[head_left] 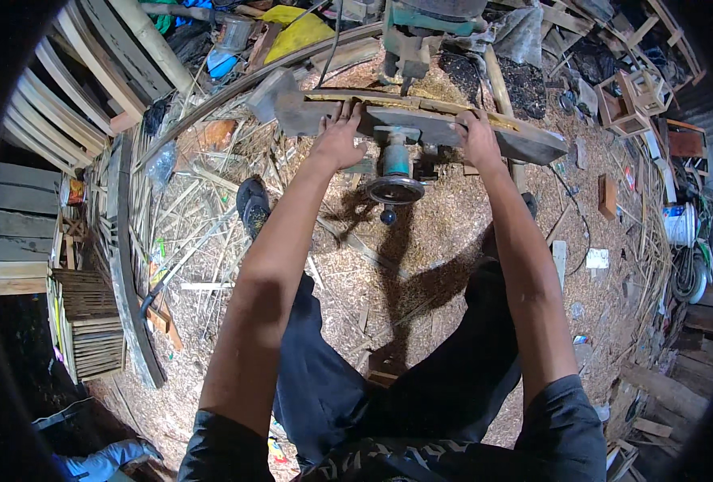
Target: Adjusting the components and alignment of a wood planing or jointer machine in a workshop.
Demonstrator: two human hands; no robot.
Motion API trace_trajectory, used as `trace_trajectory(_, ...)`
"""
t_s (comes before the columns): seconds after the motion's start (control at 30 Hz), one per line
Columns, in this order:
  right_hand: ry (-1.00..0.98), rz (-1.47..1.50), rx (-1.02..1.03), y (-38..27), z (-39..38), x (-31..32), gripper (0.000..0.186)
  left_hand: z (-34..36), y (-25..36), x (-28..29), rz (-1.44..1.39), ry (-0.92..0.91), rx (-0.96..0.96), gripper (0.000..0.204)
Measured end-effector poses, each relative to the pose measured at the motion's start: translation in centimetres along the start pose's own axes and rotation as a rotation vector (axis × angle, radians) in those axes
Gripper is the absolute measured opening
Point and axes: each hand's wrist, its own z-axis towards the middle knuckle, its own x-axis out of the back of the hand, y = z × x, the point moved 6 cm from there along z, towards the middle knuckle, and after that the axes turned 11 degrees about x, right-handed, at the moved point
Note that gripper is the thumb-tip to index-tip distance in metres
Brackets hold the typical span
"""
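Note:
A long, dark grey wooden plank (pixel 421 124) stands on edge across the far middle, with a paler, yellowish top edge. My left hand (pixel 340 136) grips it left of centre, fingers over the upper edge. Farther right, my right hand (pixel 477 135) is closed on the same plank, its fingers bent over the top. Between my hands, on the near side of the plank, a teal metal machine part (pixel 394 161) carries a round handwheel (pixel 395 190) with a dark knob. Whether the plank rests on the machine is hidden.
Sawdust and shavings cover the floor (pixel 437 233). A green machine body (pixel 429 24) stands beyond the plank. Curved wooden pieces (pixel 83 72) lean at the upper left, and a long board (pixel 123 265) lies at left. A small wooden frame (pixel 626 100) sits at upper right, a white bucket (pixel 678 225) below.

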Motion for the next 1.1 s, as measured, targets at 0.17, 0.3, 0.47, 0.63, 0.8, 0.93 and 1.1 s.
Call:
trace_trajectory(0.17, 0.040, -0.010, 0.015, 2.3, -0.5, -0.1, 0.030, -0.3, 1.1, 0.2, 0.001, -0.039, -0.026, 0.084)
trace_trajectory(0.3, 0.051, -0.005, 0.034, 3.5, -1.1, 0.1, 0.035, -0.2, 2.0, -0.2, -0.012, -0.024, -0.070, 0.084)
trace_trajectory(0.47, 0.054, 0.022, 0.005, 3.0, -1.2, 0.5, 0.035, 0.0, 1.9, -0.4, -0.005, -0.014, -0.055, 0.088)
trace_trajectory(0.63, 0.003, -0.016, -0.016, 2.3, -2.0, 0.9, 0.044, 0.1, 1.5, -0.9, -0.056, -0.076, -0.038, 0.092)
trace_trajectory(0.8, 0.151, -0.003, 0.048, -1.7, -1.9, 3.0, 0.047, 0.1, 1.0, -1.0, -0.058, -0.092, -0.078, 0.093)
trace_trajectory(0.93, 0.253, 0.054, 0.142, -4.7, -2.0, 3.3, 0.038, 0.2, 0.9, -1.2, -0.080, -0.100, -0.062, 0.091)
trace_trajectory(1.1, 0.121, 0.292, 0.102, -7.8, -4.5, -0.7, 0.049, 0.6, 1.8, -1.0, -0.051, -0.113, -0.073, 0.092)
